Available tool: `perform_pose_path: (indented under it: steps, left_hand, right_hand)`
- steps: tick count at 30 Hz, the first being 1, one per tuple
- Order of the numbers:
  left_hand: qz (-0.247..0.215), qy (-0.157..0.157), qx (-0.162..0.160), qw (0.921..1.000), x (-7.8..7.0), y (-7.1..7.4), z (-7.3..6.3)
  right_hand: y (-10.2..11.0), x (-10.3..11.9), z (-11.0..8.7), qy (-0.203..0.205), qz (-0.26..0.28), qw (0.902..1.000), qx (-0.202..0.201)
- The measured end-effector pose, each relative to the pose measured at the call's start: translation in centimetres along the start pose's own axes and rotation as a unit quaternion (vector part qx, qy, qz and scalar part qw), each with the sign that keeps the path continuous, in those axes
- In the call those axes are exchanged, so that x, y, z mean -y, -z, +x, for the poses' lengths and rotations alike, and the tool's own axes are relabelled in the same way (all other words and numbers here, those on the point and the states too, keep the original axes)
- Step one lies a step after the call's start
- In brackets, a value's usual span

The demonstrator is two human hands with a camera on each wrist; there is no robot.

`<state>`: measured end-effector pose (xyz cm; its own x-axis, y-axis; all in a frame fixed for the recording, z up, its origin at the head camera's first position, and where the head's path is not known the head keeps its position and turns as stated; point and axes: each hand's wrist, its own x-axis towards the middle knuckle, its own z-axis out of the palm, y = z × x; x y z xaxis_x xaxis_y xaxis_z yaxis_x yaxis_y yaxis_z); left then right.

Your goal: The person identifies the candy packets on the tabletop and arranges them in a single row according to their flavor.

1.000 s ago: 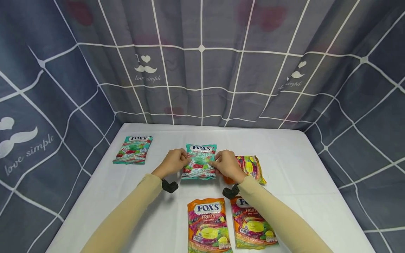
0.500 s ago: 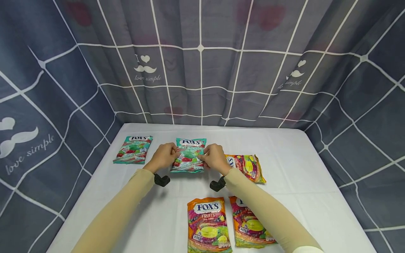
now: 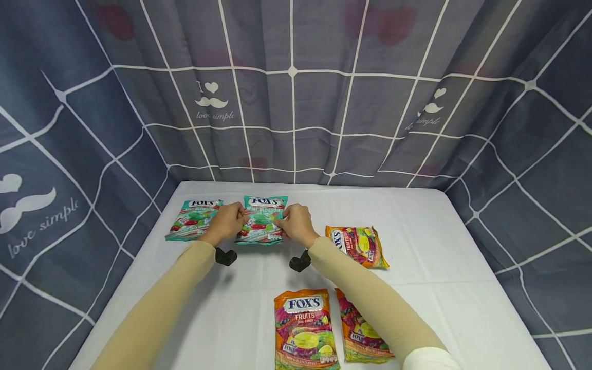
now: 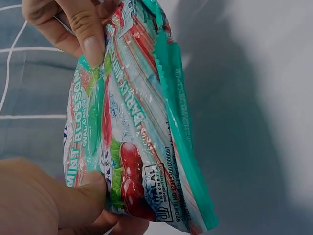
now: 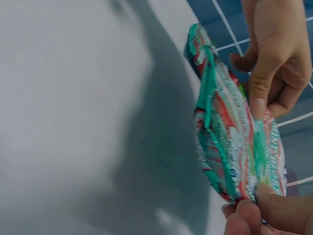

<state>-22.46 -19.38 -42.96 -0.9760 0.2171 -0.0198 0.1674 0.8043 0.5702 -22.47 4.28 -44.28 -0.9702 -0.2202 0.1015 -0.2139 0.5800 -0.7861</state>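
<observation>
Both hands hold a green Mint Blossom candy bag [image 3: 262, 221] by its two sides, near the back of the white table. My left hand [image 3: 227, 222] pinches its left side, thumb on the printed front. On the opposite side, my right hand [image 3: 297, 224] grips it the same way. In the left wrist view the bag [image 4: 132, 127] is tilted, its green bottom seam toward the tabletop. The right wrist view shows the bag [image 5: 239, 137] edge-on, with its shadow on the cloth. A second Mint Blossom bag [image 3: 193, 220] lies just left, partly covered by my left hand.
An orange Fruits candy bag [image 3: 358, 245] lies sideways to the right. Nearer me are two more Fruits bags, one upright-facing [image 3: 305, 329] and one partly under my right sleeve [image 3: 363, 334]. A grey checked curtain [image 3: 296, 103] surrounds the white table [image 3: 430, 231].
Both hands have carried the Mint Blossom bag left and toward the back, close to the other Mint Blossom bag. The sideways Fruits bag has come out from behind my right hand.
</observation>
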Motion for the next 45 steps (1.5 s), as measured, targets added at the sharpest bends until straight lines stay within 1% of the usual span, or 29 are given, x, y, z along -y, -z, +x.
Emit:
perform_pose_path:
  steps: [2,7,13,16,21,25,32,34,40,45]
  left_hand:
    - [0.006,0.006,-0.003,1.0,0.4,0.3,0.2]
    - [0.026,0.021,-0.017,0.9993,1.3,1.0,0.8]
    - [0.051,0.039,-0.032,0.9974,2.1,1.6,1.0]
    - [0.064,0.048,-0.035,0.9962,2.6,1.8,1.1]
    - [0.073,0.064,-0.036,0.9946,3.8,1.8,1.4]
    - [0.081,0.072,-0.034,0.9935,4.6,1.6,1.6]
    - [0.104,0.067,-0.035,0.9917,5.0,1.2,1.8]
    - [0.114,0.073,-0.032,0.9903,5.2,1.1,1.8]
    - [0.133,0.087,-0.018,0.9872,5.7,0.9,1.9]
    - [0.147,0.092,-0.023,0.9845,5.8,0.8,2.2]
  right_hand:
    - [-0.4,0.2,0.5,-0.001,-0.003,1.0,-0.001]
    - [-1.6,0.7,1.7,-0.021,-0.004,0.9998,-0.001]
    - [-3.1,1.2,3.1,-0.04,0.012,0.9991,-0.004]
    - [-3.8,1.5,3.5,-0.053,0.018,0.9984,-0.007]
    - [-5.0,2.1,4.0,-0.064,0.016,0.9978,-0.004]
    - [-5.9,2.0,4.3,-0.073,0.012,0.9972,-0.008]
    - [-7.0,1.4,4.6,-0.093,0.017,0.9954,-0.018]
    - [-7.2,1.3,4.6,-0.092,0.022,0.9953,-0.019]
    - [-7.7,1.2,4.7,-0.096,0.011,0.995,-0.024]
    - [-8.2,0.8,5.0,-0.096,0.001,0.9947,-0.036]
